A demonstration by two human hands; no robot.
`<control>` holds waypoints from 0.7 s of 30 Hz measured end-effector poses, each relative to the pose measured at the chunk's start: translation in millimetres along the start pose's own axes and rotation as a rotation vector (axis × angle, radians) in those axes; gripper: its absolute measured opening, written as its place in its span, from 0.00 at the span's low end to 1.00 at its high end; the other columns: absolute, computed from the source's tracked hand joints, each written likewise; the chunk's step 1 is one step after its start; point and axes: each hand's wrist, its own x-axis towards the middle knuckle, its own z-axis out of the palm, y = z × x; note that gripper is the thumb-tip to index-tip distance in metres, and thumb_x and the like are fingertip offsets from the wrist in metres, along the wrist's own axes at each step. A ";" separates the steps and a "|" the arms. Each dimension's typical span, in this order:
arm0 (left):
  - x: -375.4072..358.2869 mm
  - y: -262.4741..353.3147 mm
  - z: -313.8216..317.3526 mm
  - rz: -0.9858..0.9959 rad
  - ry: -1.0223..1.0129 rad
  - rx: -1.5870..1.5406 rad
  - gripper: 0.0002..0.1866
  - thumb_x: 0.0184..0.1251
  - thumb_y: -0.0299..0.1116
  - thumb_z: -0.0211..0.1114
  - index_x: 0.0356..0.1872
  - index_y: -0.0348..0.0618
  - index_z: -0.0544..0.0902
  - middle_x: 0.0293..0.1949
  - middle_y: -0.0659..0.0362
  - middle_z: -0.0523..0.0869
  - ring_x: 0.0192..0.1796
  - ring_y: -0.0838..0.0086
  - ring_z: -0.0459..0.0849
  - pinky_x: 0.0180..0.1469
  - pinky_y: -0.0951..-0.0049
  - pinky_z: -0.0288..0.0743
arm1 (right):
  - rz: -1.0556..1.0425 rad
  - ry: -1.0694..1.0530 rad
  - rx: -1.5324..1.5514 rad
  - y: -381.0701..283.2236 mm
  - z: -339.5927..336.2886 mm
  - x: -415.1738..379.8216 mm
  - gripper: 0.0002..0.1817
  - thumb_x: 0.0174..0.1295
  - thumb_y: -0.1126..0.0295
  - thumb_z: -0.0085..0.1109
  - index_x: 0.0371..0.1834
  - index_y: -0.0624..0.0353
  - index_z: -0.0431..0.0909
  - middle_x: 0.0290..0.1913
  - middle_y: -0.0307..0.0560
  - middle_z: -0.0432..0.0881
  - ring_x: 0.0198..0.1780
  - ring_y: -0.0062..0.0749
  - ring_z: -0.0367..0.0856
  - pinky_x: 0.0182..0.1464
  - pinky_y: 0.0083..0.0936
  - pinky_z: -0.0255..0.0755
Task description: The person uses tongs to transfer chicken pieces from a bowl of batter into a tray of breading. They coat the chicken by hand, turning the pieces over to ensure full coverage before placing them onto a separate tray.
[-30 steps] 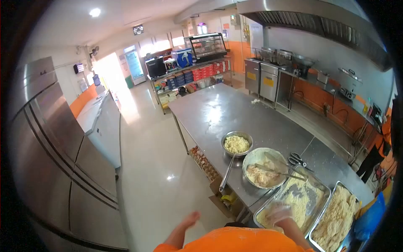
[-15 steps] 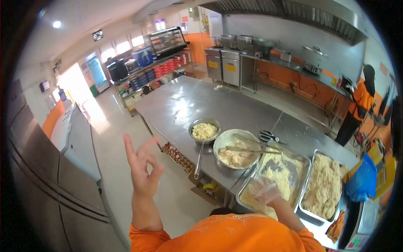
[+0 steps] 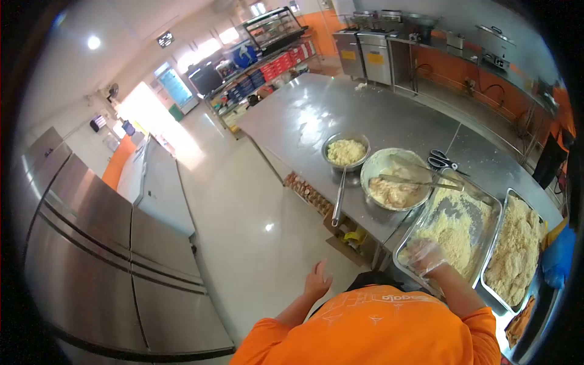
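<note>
The gloved right hand (image 3: pixel 424 255) rests in the near tray (image 3: pixel 480 198) of crumbs, fingers loosely spread on the crumbs and gripping nothing; the bare left hand (image 3: pixel 317 281) hangs over the floor, fingers together and empty. Two trays lie side by side, the second tray (image 3: pixel 502 207) just right of the fingers. Beyond the fingertips stand two bowls, the large bowl (image 3: pixel 371 167) and small bowl (image 3: pixel 345 139), and one pair of scissors (image 3: pixel 443 162).

A long steel table (image 3: pixel 340 121) carries a small pan (image 3: pixel 345 152) of pale crumbs with a long handle, a wide bowl (image 3: pixel 395 180) of batter beside it, scissors (image 3: pixel 443 161) just behind, and two metal trays (image 3: pixel 453 225) (image 3: pixel 516 249) of breading (side by side, touching) at the near end.
</note>
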 end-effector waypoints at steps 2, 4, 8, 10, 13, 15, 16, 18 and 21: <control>-22.1 -40.6 29.1 -0.298 -0.206 -0.077 0.30 0.55 0.40 0.57 0.59 0.40 0.59 0.56 0.46 0.67 0.57 0.56 0.66 0.57 0.62 0.62 | 0.082 -0.107 0.050 -3.2 -20.8 -8.5 0.17 0.55 0.58 0.41 0.44 0.51 0.73 0.46 0.41 0.75 0.51 0.32 0.71 0.52 0.28 0.63; -52.4 -143.9 89.9 -0.482 -0.457 -0.195 0.28 0.57 0.45 0.55 0.56 0.40 0.64 0.56 0.46 0.68 0.59 0.55 0.66 0.57 0.62 0.61 | -0.050 0.099 0.048 4.2 -5.3 -23.4 0.15 0.50 0.61 0.45 0.39 0.52 0.74 0.38 0.44 0.77 0.41 0.36 0.74 0.45 0.28 0.66; -102.1 -184.8 63.0 -0.490 -0.885 0.293 0.23 0.58 0.48 0.52 0.47 0.41 0.76 0.50 0.48 0.75 0.55 0.55 0.69 0.56 0.61 0.63 | -0.169 -0.029 -0.071 20.3 -4.2 -61.7 0.17 0.53 0.60 0.43 0.44 0.53 0.73 0.39 0.46 0.77 0.43 0.40 0.74 0.48 0.35 0.65; -110.8 -192.6 56.9 -0.612 -0.526 0.215 0.22 0.58 0.47 0.52 0.44 0.41 0.78 0.48 0.48 0.76 0.52 0.54 0.71 0.54 0.61 0.65 | -0.136 -0.025 -0.067 22.0 -0.1 -76.7 0.20 0.55 0.57 0.41 0.48 0.50 0.71 0.49 0.45 0.73 0.51 0.38 0.69 0.55 0.34 0.59; -95.0 -213.7 64.2 -0.576 -0.441 0.152 0.21 0.58 0.46 0.52 0.44 0.41 0.77 0.47 0.48 0.77 0.50 0.53 0.73 0.53 0.61 0.66 | -0.036 0.027 0.090 18.6 8.2 -91.7 0.23 0.58 0.50 0.38 0.54 0.46 0.67 0.60 0.44 0.65 0.62 0.34 0.60 0.63 0.32 0.49; -82.5 -225.1 80.9 -0.360 -0.599 0.299 0.21 0.58 0.45 0.52 0.47 0.42 0.76 0.48 0.48 0.76 0.50 0.53 0.73 0.53 0.61 0.66 | -0.057 0.098 0.250 22.1 18.7 -86.4 0.24 0.57 0.50 0.39 0.54 0.46 0.67 0.60 0.46 0.64 0.61 0.36 0.60 0.63 0.33 0.49; -69.2 -221.7 91.4 -0.160 -0.751 0.480 0.22 0.58 0.46 0.52 0.48 0.42 0.75 0.48 0.48 0.76 0.51 0.53 0.73 0.54 0.61 0.66 | -0.093 0.100 0.188 21.9 20.3 -81.1 0.24 0.57 0.49 0.39 0.54 0.46 0.67 0.60 0.47 0.64 0.62 0.36 0.59 0.63 0.32 0.49; -51.7 -210.4 106.1 -0.078 -0.801 0.508 0.23 0.58 0.46 0.51 0.50 0.42 0.73 0.49 0.48 0.75 0.52 0.54 0.72 0.54 0.61 0.66 | -0.161 0.110 0.051 20.9 16.2 -66.0 0.24 0.58 0.49 0.39 0.54 0.45 0.67 0.61 0.47 0.63 0.62 0.38 0.58 0.64 0.30 0.48; -29.8 -132.8 85.8 -0.317 -0.631 0.162 0.23 0.58 0.45 0.52 0.52 0.42 0.71 0.50 0.49 0.75 0.53 0.55 0.72 0.54 0.62 0.65 | 0.056 0.003 0.341 5.4 1.1 -47.3 0.23 0.57 0.49 0.41 0.52 0.47 0.69 0.60 0.48 0.64 0.61 0.40 0.60 0.62 0.31 0.51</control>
